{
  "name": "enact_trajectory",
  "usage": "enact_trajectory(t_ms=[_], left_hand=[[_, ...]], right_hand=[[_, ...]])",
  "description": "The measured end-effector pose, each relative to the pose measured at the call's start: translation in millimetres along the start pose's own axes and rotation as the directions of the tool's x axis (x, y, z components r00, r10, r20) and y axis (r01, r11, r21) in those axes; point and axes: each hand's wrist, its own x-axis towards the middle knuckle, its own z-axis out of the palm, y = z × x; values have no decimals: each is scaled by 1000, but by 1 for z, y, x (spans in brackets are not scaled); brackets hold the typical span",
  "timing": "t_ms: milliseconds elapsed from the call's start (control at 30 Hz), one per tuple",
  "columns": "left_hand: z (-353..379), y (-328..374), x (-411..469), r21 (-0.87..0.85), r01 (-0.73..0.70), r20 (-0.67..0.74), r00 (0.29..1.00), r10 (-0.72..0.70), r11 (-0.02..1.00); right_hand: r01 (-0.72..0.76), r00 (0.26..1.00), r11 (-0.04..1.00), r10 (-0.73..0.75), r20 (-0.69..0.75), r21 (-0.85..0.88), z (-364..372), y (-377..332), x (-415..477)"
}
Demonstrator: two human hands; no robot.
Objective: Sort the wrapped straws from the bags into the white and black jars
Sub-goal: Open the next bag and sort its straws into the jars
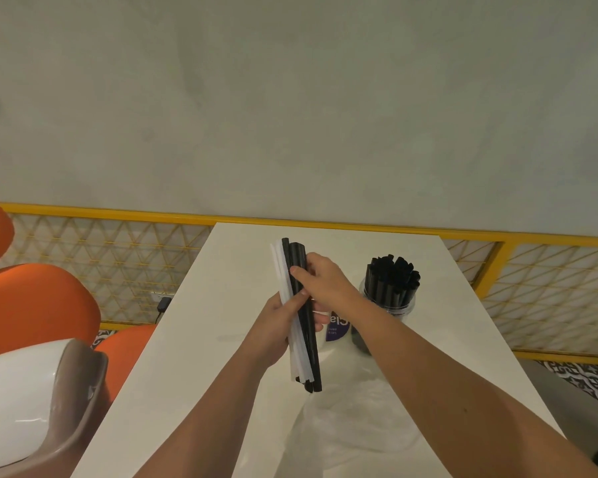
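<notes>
1. Through the head camera I see a smooth, matte white table [221,305] running away to a mottled grey plaster wall [290,98].
2. A yellow-framed lattice railing [532,291] crosses behind the table. Glossy, rounded orange chairs [38,305] and a white chair [21,384] with a taupe edge sit on the left. A black-and-white patterned floor [584,377] shows on the right.
3. The left hand [273,326] is wrapped round a bundle of straws [302,339]. They are thin, stiff sticks, white on its left side and black on its right, held nearly upright above the table.
4. The right hand [321,281] pinches a black straw near the bundle's top between thumb and fingertips.
5. A clear jar [390,301], packed with upright black straws, stands on the table just right of the hands.
6. A purple-labelled container [337,331] peeks out behind the hands. It is probably the other jar, but most of it is hidden.
7. A crinkled clear plastic bag [353,419] lies on the table below the forearms.
</notes>
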Motion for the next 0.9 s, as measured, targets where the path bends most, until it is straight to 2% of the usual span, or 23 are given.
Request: enact_trajectory(t_ms=[167,333,400,533,633,767,833,900], left_hand=[[11,0,-3,-62,52,44,998,-50,997],[26,0,2,-73,70,49,997,-67,995],[32,2,5,-58,66,30,997,-64,996],[39,0,14,-60,66,-40,997,-69,996],[36,-5,19,-96,68,-104,992,-78,993],[33,-9,20,-78,67,-88,993,-74,995],[35,-7,20,-75,66,-62,996,-71,995],[36,-6,20,-77,65,-38,997,-68,995]], right_hand=[[-194,975,966,171,144,170,-15,0,-13],[-235,972,951,233,31,200,-29,3,-18],[-215,973,949,227,-27,231,-37,3,-19],[-117,962,903,207,-178,414,-61,3,-18],[-27,925,922,170,-341,387,-86,12,-14],[137,838,950,40,-544,281,-112,22,-12],[200,794,952,-19,-607,231,-118,28,-12],[216,787,959,-61,-614,182,-117,37,-12]])
